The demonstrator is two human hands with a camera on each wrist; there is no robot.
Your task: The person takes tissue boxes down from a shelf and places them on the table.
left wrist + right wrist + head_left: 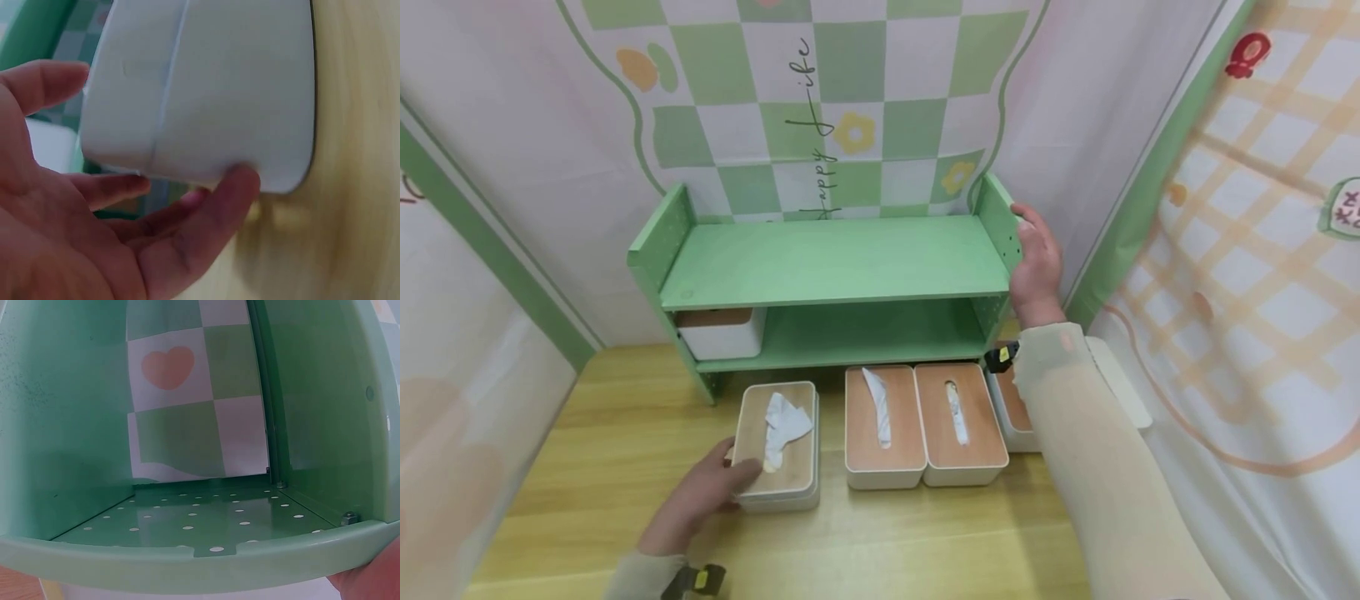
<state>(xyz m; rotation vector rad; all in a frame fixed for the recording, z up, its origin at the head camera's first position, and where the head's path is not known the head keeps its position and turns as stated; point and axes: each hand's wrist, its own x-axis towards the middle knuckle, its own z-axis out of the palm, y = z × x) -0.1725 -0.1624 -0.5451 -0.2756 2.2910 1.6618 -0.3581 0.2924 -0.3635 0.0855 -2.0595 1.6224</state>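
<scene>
My left hand (711, 483) lies at the front left corner of a white tissue box (752, 454) with a wood-look top and a tissue sticking out. In the left wrist view, fingertips touch the white wall (237, 94) of this box, and the palm stays apart from it. A seam runs along that wall; whether this is one box or two stacked, I cannot tell. My right hand (1037, 267) grips the edge of the right side panel of the green two-tier shelf (835, 258). Only a bit of the right hand (372, 578) shows in the right wrist view, beside the shelf's perforated panel (187, 519).
Two tissue boxes (886, 425) (962, 425) stand side by side before the shelf. Another box (1018, 412) is partly hidden by the right sleeve. A further box (722, 333) sits at the lower tier's left end. Patterned curtains (850, 75) enclose the wooden table (580, 467).
</scene>
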